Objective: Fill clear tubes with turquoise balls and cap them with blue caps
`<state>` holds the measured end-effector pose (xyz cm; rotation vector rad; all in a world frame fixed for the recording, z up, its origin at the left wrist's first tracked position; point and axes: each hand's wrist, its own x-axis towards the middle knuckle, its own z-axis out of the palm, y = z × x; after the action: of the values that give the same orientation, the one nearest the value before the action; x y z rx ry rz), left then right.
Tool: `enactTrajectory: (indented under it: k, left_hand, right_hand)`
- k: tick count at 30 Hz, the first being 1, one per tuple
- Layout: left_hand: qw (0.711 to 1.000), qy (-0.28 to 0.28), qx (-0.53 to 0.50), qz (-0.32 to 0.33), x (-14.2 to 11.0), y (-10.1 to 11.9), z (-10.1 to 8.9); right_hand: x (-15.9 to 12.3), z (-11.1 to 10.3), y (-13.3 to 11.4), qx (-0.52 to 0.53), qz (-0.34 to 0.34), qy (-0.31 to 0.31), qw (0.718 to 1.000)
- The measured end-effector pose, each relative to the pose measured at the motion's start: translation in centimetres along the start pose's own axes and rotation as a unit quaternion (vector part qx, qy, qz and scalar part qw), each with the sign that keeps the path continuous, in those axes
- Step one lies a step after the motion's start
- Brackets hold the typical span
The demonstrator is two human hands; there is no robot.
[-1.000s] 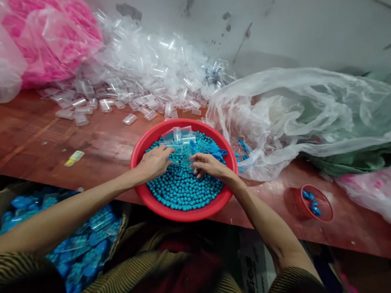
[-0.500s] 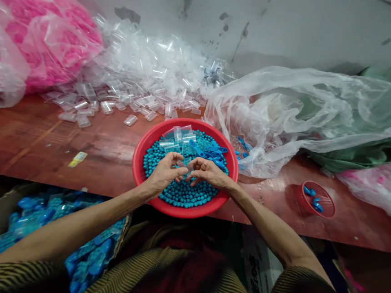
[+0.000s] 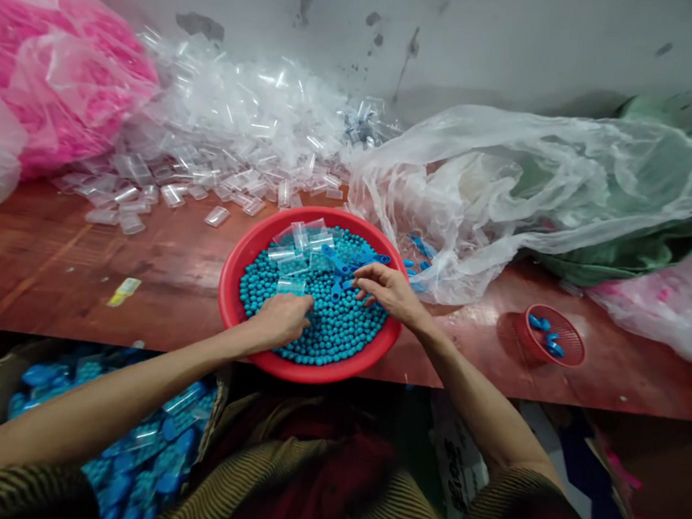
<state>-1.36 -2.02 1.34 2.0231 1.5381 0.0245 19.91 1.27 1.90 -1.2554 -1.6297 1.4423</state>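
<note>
Over the red basin, your left hand hides its fingertips | inside the basin's right rim, your right hand's hold on blue pieces is too small to tell | left of the basin, the edge crops a pink-filled bag | below-left of it, your left forearm covers blue packets

The basin was red, the beads turquoise, the tabletop reddish-brown, and the sleeves striped yellow and black.

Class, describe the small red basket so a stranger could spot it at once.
On the table, find the big basin of beads. The basket sits to its right. Unlike the basin, it is small, openwork and holds a few blue pieces.
</note>
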Motion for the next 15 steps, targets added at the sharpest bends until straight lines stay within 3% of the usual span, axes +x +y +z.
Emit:
enactTrajectory:
  k: [3, 5, 8, 11, 13, 15]
  left_hand:
    - [1.000, -0.020, -0.018, -0.015, 2.4, 1.5, 0.8]
    - [0.998, -0.028, -0.053, -0.016, 4.2, 2.3, 1.3]
    - [0.990, -0.059, -0.129, -0.023, 6.1, 2.6, 1.4]
    - [0.973, -0.090, -0.210, -0.023, 6.2, 1.5, 1.0]
    - [0.942, -0.107, -0.317, -0.032, 5.7, 0.6, 0.6]
    - [0.878, -0.122, -0.459, -0.058, 5.0, -0.2, 0.3]
  right_hand:
    - [0.2, -1.3, -0.3, -0.101, -0.044, 0.028, 0.994]
    - [0.9, -1.3, -0.4, -0.205, -0.088, 0.051, 0.973]
    - [2.8, -0.5, -0.7, -0.354, -0.129, 0.059, 0.925]
    - [4.8, 0.6, -1.1, -0.484, -0.119, 0.026, 0.867]
    - [5.8, 1.2, -1.3, -0.557, -0.099, 0.001, 0.825]
    - [6.3, 1.7, -1.2, -0.601, -0.089, -0.022, 0.794]
